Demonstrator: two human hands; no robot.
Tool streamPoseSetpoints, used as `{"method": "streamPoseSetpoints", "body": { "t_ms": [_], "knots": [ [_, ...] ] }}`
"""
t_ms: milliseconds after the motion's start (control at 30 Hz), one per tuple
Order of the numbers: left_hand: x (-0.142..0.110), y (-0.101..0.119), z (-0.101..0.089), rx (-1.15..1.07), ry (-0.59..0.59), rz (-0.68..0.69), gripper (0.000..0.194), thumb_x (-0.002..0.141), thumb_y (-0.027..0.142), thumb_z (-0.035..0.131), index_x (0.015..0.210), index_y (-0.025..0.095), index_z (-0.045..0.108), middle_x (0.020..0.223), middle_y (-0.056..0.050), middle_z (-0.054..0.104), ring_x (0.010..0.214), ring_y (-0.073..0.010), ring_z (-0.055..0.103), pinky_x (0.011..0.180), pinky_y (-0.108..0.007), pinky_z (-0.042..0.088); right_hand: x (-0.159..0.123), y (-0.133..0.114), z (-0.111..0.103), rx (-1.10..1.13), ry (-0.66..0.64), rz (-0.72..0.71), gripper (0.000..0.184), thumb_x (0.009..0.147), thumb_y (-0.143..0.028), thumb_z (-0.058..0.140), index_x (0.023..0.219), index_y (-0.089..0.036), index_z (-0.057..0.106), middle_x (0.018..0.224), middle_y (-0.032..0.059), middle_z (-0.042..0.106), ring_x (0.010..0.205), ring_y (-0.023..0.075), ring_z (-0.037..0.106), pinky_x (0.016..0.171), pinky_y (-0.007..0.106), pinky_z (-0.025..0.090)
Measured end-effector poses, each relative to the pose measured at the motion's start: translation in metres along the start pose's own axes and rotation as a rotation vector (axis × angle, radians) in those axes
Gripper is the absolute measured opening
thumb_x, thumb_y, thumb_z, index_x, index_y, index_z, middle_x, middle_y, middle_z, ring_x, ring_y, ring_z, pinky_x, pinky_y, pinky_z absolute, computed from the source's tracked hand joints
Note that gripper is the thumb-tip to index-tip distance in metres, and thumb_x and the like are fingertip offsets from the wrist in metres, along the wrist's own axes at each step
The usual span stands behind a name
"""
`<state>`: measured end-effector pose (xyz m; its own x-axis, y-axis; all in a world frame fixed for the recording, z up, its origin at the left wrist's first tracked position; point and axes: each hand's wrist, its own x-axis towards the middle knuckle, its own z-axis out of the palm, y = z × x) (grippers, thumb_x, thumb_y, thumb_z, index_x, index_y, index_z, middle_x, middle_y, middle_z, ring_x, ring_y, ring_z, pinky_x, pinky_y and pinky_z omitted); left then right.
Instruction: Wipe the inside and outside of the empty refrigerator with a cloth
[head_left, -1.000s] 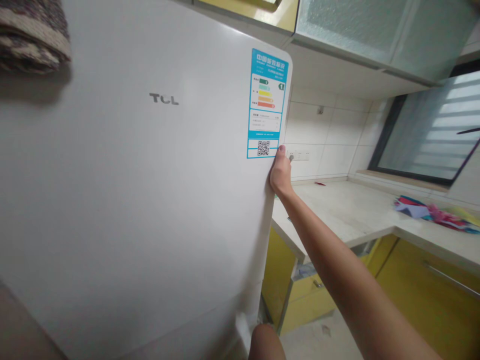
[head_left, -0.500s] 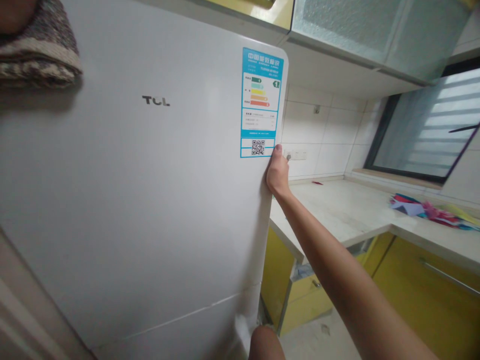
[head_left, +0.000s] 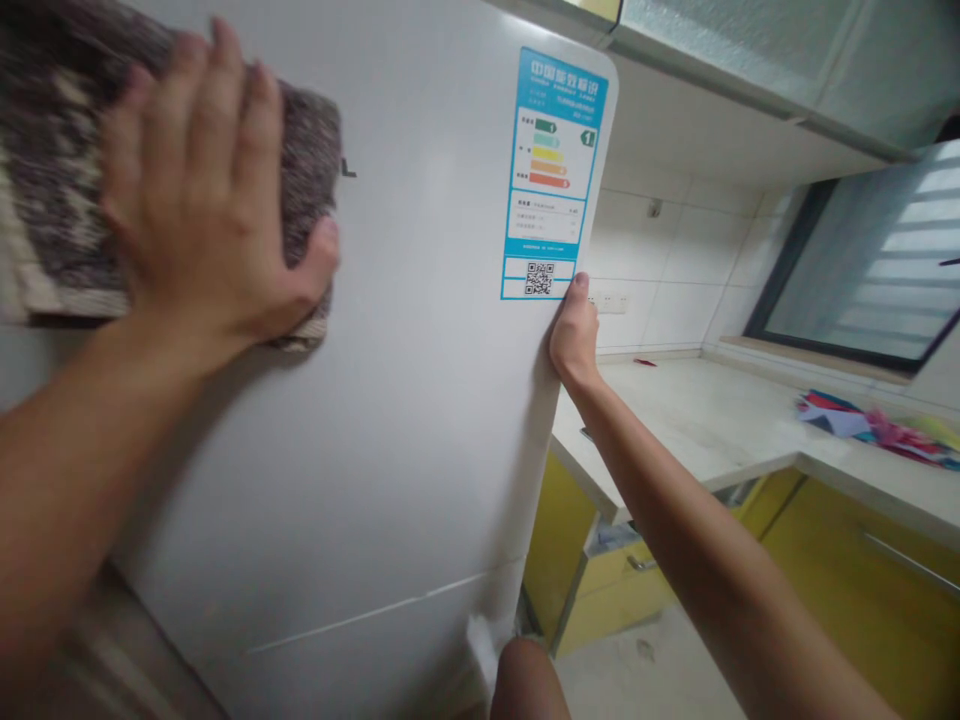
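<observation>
A tall white fridge door (head_left: 390, 420) fills the left and middle of the view, with a blue energy label (head_left: 551, 175) near its upper right corner. My left hand (head_left: 202, 190) presses a folded brown and cream cloth (head_left: 45, 200) flat against the upper left of the door, fingers stretched over the cloth, thumb hooked under its edge. My right hand (head_left: 574, 335) grips the door's right edge just below the label, fingers wrapped behind the edge.
A pale countertop (head_left: 705, 420) runs right of the fridge over yellow cabinets (head_left: 847, 590), with colourful papers (head_left: 870, 425) near the window (head_left: 870, 270). Frosted wall cupboards (head_left: 750, 50) hang above. My knee (head_left: 529, 680) shows at the bottom.
My left hand with the cloth has come down and right from the top left corner onto the door, covering the logo. My right hand has stayed on the door's edge.
</observation>
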<state>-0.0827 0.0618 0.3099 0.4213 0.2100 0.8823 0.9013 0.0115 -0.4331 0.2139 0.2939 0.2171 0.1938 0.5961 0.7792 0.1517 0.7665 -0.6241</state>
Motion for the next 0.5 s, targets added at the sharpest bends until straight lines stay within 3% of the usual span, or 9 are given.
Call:
{"method": "streamPoseSetpoints", "body": {
  "t_ms": [100, 267, 367, 500],
  "knots": [
    [-0.005, 0.054, 0.023, -0.069, -0.125, -0.053, 0.079, 0.107, 0.04, 0.046, 0.173, 0.005, 0.018, 0.183, -0.019, 0.017, 0.169, -0.0364, 0.015, 0.132, -0.061, 0.013, 0.0, 0.0, 0.0, -0.019, -0.012, 0.015, 0.099, 0.101, -0.095, 0.018, 0.117, -0.019, 0.079, 0.124, 0.0177, 0.075, 0.132, 0.042, 0.064, 0.123, 0.067, 0.039],
    [-0.032, 0.137, 0.069, -0.218, -0.287, 0.23, 0.088, 0.103, 0.034, 0.059, 0.175, 0.005, 0.018, 0.185, -0.018, 0.012, 0.172, -0.0296, 0.013, 0.141, -0.046, 0.01, 0.002, 0.0, 0.0, 0.018, -0.051, 0.04, 0.101, 0.098, -0.098, 0.019, 0.113, -0.019, 0.08, 0.12, 0.0175, 0.076, 0.127, 0.0393, 0.067, 0.123, 0.062, 0.04],
    [-0.068, 0.181, 0.095, -0.272, -0.39, 0.365, 0.093, 0.099, 0.032, 0.062, 0.175, 0.003, 0.016, 0.185, -0.018, 0.01, 0.173, -0.0276, 0.011, 0.141, -0.04, 0.009, 0.002, 0.001, -0.001, 0.028, -0.051, 0.042, 0.1, 0.097, -0.099, 0.021, 0.113, -0.02, 0.079, 0.122, 0.0167, 0.076, 0.126, 0.0383, 0.067, 0.123, 0.061, 0.04],
    [-0.138, 0.233, 0.132, -0.443, -0.555, 0.464, 0.091, 0.097, 0.024, 0.061, 0.175, 0.006, 0.016, 0.184, -0.017, 0.014, 0.172, -0.0271, 0.016, 0.14, -0.038, 0.016, 0.003, 0.002, -0.002, 0.016, -0.085, 0.003, 0.1, 0.098, -0.098, 0.017, 0.121, -0.02, 0.077, 0.131, 0.0153, 0.074, 0.133, 0.0358, 0.064, 0.125, 0.058, 0.04]
  ]
}}
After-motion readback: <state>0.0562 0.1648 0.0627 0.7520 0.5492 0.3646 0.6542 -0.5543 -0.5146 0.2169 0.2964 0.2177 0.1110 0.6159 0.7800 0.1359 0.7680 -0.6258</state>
